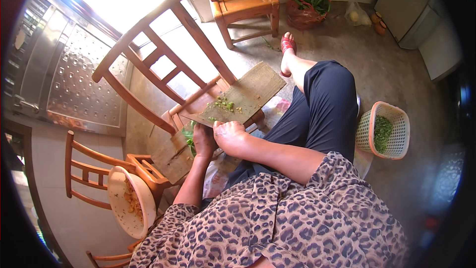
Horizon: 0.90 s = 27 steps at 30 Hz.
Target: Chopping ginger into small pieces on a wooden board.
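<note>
A long wooden board (pixel 262 82) lies across the seat of a wooden chair in front of my knees. My right hand (pixel 231 137) grips a knife, whose blade (pixel 202 120) points left over the board. Just left of it, my left hand (pixel 204 140) presses on green leafy vegetables (pixel 189 137), close behind the blade; its fingers are partly hidden. Small chopped green pieces (pixel 225 104) lie scattered on the board beyond the knife.
A plastic basket (pixel 402 134) of finely chopped greens stands at right. On a chair at left rests a tilted basin (pixel 119 212) with orange-brown scraps. A wooden chair (pixel 241 2) and a red bag (pixel 303 16) of green vegetables are farther back. The chair backrest (pixel 139 29) rises beyond the board.
</note>
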Each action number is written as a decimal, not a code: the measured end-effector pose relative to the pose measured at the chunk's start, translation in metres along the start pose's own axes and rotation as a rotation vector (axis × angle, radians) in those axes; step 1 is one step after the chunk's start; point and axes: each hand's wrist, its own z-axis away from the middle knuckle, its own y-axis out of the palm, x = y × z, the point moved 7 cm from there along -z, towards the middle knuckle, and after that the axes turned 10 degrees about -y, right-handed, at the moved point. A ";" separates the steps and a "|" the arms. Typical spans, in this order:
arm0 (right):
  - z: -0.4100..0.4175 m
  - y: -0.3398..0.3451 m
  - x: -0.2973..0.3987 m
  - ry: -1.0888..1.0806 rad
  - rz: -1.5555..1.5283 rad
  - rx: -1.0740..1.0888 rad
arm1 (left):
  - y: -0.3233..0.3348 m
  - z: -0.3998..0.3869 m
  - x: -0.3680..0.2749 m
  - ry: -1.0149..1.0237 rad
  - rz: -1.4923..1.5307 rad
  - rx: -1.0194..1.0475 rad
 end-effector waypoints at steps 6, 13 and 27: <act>-0.032 -0.008 -0.016 0.010 -0.065 -0.153 | -0.005 0.001 -0.001 -0.070 0.094 0.054; -0.026 -0.004 -0.073 0.139 -0.355 -0.224 | 0.006 0.014 0.024 -0.196 0.162 -0.043; 0.008 -0.021 -0.044 -0.006 -0.175 -0.314 | 0.015 -0.006 0.008 -0.101 0.110 0.022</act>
